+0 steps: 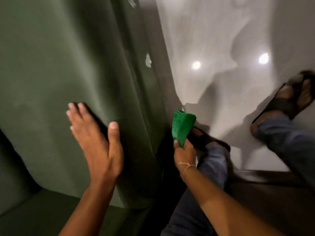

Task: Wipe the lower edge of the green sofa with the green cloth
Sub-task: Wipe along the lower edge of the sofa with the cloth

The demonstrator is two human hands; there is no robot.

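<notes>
Beside sofa [68,65]: sandalled feet [289,97], cloth [182,128]

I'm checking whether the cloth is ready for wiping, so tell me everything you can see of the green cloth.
The bright green, soft-looking cloth is bunched into a wad rather than spread flat, with a fuzzy, towel-like surface. The right hand grips its lower end, thumb on the front, so the bundle sticks up from the fist. It sits low beside the front of the dark green fabric sofa, near the pale glossy floor. Whether it touches the sofa's lower edge cannot be told.
</notes>
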